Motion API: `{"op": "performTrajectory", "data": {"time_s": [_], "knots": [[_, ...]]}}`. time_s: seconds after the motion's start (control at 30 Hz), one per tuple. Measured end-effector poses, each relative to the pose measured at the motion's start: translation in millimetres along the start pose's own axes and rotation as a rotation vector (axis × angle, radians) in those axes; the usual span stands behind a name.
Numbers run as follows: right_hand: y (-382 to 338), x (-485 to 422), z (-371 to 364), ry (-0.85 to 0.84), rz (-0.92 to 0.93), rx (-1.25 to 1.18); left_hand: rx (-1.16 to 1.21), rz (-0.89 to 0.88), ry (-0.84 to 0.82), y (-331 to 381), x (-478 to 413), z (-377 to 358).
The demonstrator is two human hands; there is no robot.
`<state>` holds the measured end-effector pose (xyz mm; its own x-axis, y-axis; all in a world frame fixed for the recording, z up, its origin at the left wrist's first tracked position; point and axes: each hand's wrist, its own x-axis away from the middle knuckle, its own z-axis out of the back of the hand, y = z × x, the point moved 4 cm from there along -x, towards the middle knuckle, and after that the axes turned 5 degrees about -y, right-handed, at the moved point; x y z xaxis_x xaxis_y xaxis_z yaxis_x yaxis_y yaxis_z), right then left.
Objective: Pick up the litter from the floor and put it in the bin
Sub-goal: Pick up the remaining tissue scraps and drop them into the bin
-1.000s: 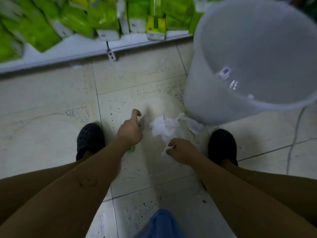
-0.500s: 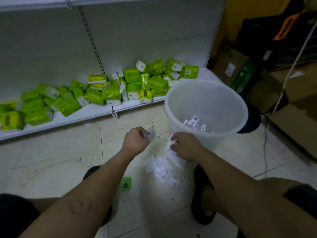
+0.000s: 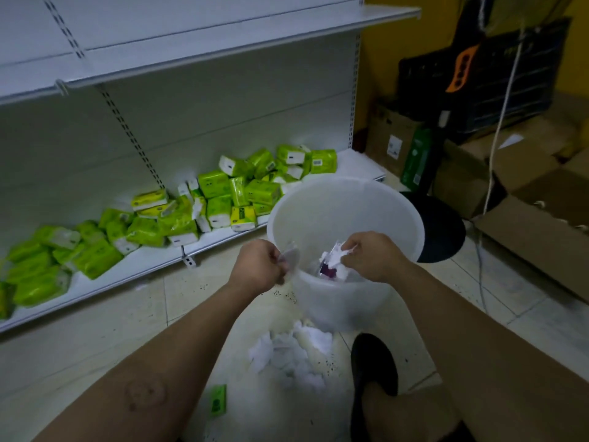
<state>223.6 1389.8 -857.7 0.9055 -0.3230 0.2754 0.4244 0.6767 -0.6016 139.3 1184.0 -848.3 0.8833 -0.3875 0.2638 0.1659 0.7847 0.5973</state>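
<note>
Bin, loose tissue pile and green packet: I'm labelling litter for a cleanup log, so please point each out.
bin (image 3: 398,199), head view, on the far inner wall.
tissue pile (image 3: 287,355), head view, on its crumpled middle.
green packet (image 3: 218,399), head view, on its flat face.

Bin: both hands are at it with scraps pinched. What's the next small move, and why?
Probably let go. The right hand holds white tissue over the bin opening; the left hand pinches a scrap at the rim, so nudge it inward first. More crumpled tissue and a green wrapper wait on the floor.
</note>
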Motion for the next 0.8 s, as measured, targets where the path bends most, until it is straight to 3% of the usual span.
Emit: {"op": "performTrajectory", "data": {"time_s": [0.23, 0.4, 0.57, 0.8], "knots": [[18, -21, 2, 0.086, -0.065, -0.045, -0.108, -0.056, -0.02, 39, -53, -36], [20, -25, 0, 0.009, -0.044, -0.015, -0.27, -0.099, 0.043, 52, -75, -52], [13, -18, 2, -0.026, -0.03, 0.031, -0.361, -0.124, 0.055, 41, -59, -49], [-24, 15, -13, -0.104, 0.068, 0.08, -0.285, -0.103, 0.083, 2, -2, -8]]}}
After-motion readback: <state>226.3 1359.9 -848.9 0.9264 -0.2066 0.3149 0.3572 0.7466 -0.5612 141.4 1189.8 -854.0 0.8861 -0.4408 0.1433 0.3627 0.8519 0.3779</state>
